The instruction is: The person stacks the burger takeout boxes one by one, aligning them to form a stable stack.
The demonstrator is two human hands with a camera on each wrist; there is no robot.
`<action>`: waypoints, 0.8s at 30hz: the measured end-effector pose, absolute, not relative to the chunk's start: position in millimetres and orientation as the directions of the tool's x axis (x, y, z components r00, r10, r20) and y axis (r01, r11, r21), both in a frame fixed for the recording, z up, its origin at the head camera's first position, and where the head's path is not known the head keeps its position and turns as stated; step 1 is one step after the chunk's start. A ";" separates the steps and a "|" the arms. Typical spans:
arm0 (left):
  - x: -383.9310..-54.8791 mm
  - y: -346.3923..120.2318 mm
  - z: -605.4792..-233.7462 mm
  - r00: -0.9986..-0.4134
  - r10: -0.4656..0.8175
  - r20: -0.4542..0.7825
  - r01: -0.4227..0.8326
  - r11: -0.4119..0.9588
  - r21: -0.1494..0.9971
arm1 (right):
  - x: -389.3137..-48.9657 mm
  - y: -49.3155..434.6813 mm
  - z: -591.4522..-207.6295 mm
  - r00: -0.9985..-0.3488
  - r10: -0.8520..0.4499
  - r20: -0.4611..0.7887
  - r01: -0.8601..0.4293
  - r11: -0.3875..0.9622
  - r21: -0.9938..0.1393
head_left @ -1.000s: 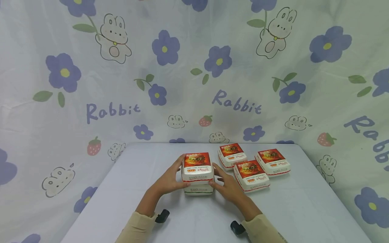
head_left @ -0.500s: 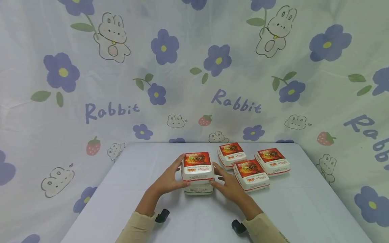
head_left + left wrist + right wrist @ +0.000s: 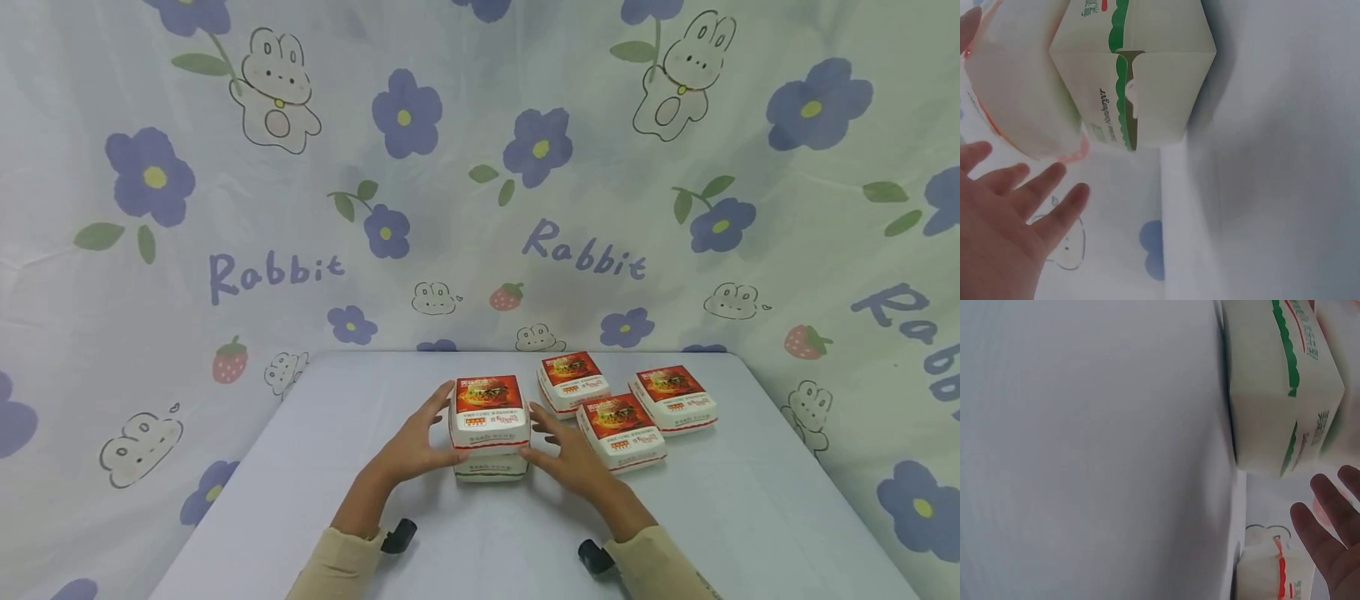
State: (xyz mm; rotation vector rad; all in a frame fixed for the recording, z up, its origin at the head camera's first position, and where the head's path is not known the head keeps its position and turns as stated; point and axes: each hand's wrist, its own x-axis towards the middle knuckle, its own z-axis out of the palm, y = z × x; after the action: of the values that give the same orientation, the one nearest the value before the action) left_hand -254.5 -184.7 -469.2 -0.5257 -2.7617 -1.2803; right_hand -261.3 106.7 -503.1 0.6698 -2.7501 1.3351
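A burger box with a red burger-picture lid [image 3: 489,412] sits on top of a green-trimmed burger box [image 3: 491,469], making a stack of two. My left hand [image 3: 408,447] is at the stack's left side, thumb near the upper box's front corner. In the left wrist view its fingers [image 3: 1063,209] are spread and apart from the boxes. On the other side is my right hand [image 3: 573,465], thumb close to the upper box's front right corner. The right wrist view shows its fingers [image 3: 1313,534] straight and spread beside the green-trimmed box [image 3: 1266,406].
Three more red-topped burger boxes stand to the right: one at the back [image 3: 572,383], one in front [image 3: 621,432] and one farther right [image 3: 673,398]. A white-covered table [image 3: 480,550] lies beneath everything. Behind it hangs a rabbit-and-flower curtain [image 3: 465,200].
My right hand has shifted slightly right, leaving a small gap beside the upper box. The left hand is almost where it was, and the stack stays nearly in place.
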 end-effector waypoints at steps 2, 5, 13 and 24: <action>-255.2 -185.4 -469.5 -0.938 0.272 0.215 0.340 0.589 0.733 | -262.8 111.4 -502.3 -0.908 -0.367 0.202 -0.387 0.554 -0.737; -254.3 -186.0 -470.9 -0.939 0.241 0.244 0.342 0.587 0.734 | -263.7 120.7 -500.2 -0.908 -0.361 0.212 -0.393 0.557 -0.732; -252.1 -181.4 -476.3 -0.934 0.239 0.267 0.358 0.584 0.729 | -271.0 157.7 -474.0 -0.943 -0.282 0.179 -0.319 0.610 -0.726; -258.2 -178.7 -469.6 -0.923 0.246 0.295 0.384 0.598 0.703 | -292.3 219.2 -459.7 -0.986 -0.161 0.035 -0.149 0.781 -0.607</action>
State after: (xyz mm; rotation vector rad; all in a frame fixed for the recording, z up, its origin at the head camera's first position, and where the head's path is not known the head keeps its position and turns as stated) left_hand -258.2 -178.7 -469.6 -0.5282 -2.6564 -1.2285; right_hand -292.3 219.2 -459.7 0.2589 -2.9820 1.0142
